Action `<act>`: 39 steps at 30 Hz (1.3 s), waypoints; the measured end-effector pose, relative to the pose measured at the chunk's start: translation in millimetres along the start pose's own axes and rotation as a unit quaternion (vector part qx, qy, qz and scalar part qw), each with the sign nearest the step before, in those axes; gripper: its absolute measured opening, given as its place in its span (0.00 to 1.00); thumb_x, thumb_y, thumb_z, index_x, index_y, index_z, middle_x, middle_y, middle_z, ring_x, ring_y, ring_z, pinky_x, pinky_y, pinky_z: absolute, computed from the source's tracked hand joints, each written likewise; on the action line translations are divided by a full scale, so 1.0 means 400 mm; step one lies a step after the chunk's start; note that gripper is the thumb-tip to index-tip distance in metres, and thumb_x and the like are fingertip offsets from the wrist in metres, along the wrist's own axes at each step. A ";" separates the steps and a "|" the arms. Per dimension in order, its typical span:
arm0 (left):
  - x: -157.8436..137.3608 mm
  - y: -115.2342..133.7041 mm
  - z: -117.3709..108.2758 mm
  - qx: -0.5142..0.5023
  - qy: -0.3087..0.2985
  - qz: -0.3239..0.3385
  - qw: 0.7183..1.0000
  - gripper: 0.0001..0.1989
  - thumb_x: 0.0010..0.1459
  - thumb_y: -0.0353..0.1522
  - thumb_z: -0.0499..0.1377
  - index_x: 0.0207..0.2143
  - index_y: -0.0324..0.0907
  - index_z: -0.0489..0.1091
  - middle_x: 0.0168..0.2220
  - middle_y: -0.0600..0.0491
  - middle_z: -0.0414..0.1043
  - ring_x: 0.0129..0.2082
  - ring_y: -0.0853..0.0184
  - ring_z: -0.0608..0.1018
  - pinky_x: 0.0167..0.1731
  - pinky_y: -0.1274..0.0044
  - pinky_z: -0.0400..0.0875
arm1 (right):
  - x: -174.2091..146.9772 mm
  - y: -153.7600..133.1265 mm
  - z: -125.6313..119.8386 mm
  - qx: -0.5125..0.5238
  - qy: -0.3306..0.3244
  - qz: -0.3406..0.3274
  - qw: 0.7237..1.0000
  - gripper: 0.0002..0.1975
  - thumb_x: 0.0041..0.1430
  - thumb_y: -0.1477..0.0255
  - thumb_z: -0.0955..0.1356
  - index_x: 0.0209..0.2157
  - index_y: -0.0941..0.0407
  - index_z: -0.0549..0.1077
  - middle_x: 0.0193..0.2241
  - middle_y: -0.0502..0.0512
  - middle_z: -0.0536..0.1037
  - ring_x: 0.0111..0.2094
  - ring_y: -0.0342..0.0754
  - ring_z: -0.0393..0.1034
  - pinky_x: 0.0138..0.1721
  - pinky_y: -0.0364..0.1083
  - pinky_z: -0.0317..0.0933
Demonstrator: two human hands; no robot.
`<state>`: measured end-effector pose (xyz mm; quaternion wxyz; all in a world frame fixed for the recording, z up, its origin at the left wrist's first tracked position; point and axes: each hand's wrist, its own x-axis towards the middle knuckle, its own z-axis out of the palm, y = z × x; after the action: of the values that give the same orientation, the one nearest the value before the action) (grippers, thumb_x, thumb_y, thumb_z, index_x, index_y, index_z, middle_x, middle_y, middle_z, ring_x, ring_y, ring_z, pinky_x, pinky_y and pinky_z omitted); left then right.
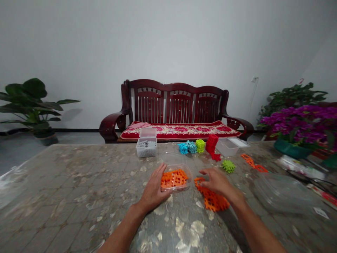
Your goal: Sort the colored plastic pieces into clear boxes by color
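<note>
My left hand (154, 188) rests against the left side of a small clear plastic box (176, 178) filled with orange interlocking tiles. My right hand (216, 181) lies palm down, fingers spread, on a flat mat of joined orange tiles (212, 201) just right of that box. Neither hand lifts anything. Beyond them stand blue block clusters (187, 147), a lime green cube (200, 145) and a red tile stack (212, 144). A loose green piece (228, 166) lies right of my right hand.
A lidded clear box (146, 147) with grey parts and an empty clear tub (228, 147) sit at the table's far edge. An orange strip (253, 163) and clear lids (283, 192) lie right. Purple flowers (302, 128) and a wooden bench (176, 112) stand behind.
</note>
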<state>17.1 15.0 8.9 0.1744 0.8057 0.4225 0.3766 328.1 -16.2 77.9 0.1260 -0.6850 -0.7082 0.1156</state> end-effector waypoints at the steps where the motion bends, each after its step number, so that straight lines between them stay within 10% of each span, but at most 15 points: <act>1: 0.000 0.000 0.000 0.001 0.001 0.001 1.000 0.43 0.56 0.40 0.66 0.70 0.40 0.55 0.71 0.36 0.57 0.70 0.45 0.63 0.67 0.51 0.60 | -0.009 -0.002 0.007 -0.015 -0.009 0.002 1.000 0.27 0.48 0.66 0.75 0.52 0.54 0.80 0.51 0.62 0.81 0.54 0.64 0.72 0.56 0.57 0.62; 23: 0.001 0.003 -0.002 -0.003 -0.009 -0.007 1.000 0.44 0.57 0.46 0.66 0.70 0.38 0.56 0.71 0.35 0.56 0.71 0.46 0.61 0.68 0.51 0.58 | -0.040 -0.056 0.043 -0.073 -0.032 -0.021 0.997 0.21 0.57 0.69 0.71 0.53 0.55 0.78 0.52 0.63 0.80 0.56 0.65 0.69 0.55 0.56 0.59; 30: 0.000 0.001 0.004 -0.002 -0.005 -0.005 1.000 0.44 0.57 0.45 0.66 0.70 0.39 0.55 0.71 0.36 0.56 0.71 0.46 0.62 0.68 0.52 0.59 | -0.021 -0.050 0.018 -0.038 0.074 0.009 0.996 0.22 0.56 0.72 0.69 0.53 0.55 0.78 0.50 0.61 0.82 0.52 0.61 0.72 0.55 0.55 0.61; 39: -0.002 -0.002 0.005 0.002 0.001 0.008 1.000 0.44 0.57 0.45 0.67 0.70 0.37 0.56 0.71 0.34 0.57 0.70 0.46 0.62 0.68 0.53 0.60 | 0.041 -0.180 0.022 0.101 0.077 -0.115 0.985 0.25 0.51 0.77 0.70 0.52 0.53 0.79 0.48 0.57 0.82 0.50 0.56 0.72 0.54 0.53 0.63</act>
<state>17.8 15.0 6.9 0.1692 0.8091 0.4168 0.3782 257.0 -2.2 94.1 0.2613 -0.5892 -0.7554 0.1182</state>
